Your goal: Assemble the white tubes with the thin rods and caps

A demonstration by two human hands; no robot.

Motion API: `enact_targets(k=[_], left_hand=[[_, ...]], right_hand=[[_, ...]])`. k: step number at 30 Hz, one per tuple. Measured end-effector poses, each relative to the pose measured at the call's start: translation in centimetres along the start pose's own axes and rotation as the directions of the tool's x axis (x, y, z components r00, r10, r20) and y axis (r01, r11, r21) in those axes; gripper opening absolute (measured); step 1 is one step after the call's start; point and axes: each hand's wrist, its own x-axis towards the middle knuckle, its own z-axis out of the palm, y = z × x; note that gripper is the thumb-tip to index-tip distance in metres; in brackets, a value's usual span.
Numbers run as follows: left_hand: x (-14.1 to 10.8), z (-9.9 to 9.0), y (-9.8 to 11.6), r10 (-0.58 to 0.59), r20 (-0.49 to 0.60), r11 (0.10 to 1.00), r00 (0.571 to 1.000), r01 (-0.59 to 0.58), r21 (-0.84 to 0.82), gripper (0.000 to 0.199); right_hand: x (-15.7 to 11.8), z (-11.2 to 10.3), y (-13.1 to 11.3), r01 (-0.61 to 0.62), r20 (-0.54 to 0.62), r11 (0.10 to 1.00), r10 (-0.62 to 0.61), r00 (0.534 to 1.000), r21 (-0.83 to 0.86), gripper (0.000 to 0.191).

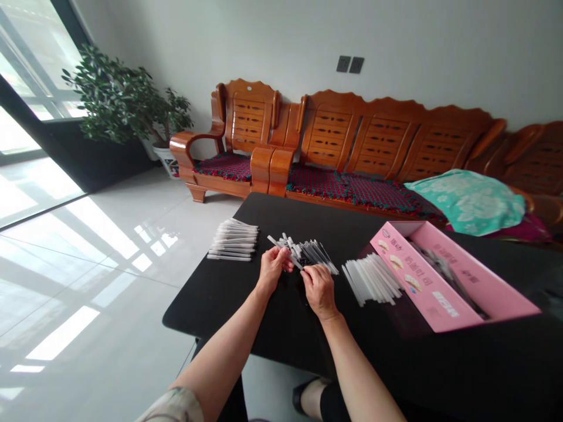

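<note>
A slim whitish pen (295, 261) spans the gap between my two hands above the black table. My left hand (273, 266) is closed on its upper left part, and my right hand (318, 287) pinches its lower right end. Just beyond my hands lie small white pieces (290, 241) and a fan of thin dark refills (317, 253). On the left is a neat stack of white pens (234, 240). To the right, a row of translucent white tubes (370, 279) lies beside a pink box.
The open pink box (440, 287) holds dark items and stands on the right of the black table (281, 328). Behind the table are a wooden sofa (365, 138) with a teal cloth (472, 202) and a wooden armchair (248, 120). A potted plant (127, 102) stands at the left.
</note>
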Motion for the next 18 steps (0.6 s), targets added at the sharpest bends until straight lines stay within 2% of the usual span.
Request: enact_targets(k=[7, 14, 18], left_hand=[[0.0, 0.01, 0.07, 0.009, 0.015, 1.0, 1.0, -0.009, 0.0, 0.043], [-0.02, 0.05, 0.19, 0.002, 0.001, 1.0, 1.0, -0.002, 0.004, 0.043], [-0.03, 0.12, 0.14, 0.001, 0.002, 1.0, 1.0, -0.001, -0.001, 0.043]], right_hand=[[-0.16, 0.17, 0.17, 0.005, 0.025, 1.0, -0.005, 1.0, -0.01, 0.019], [-0.18, 0.07, 0.15, -0.032, -0.007, 0.999, 0.033, 0.999, 0.035, 0.01], [-0.14, 0.21, 0.13, -0.009, 0.001, 1.0, 0.009, 1.0, 0.024, 0.016]])
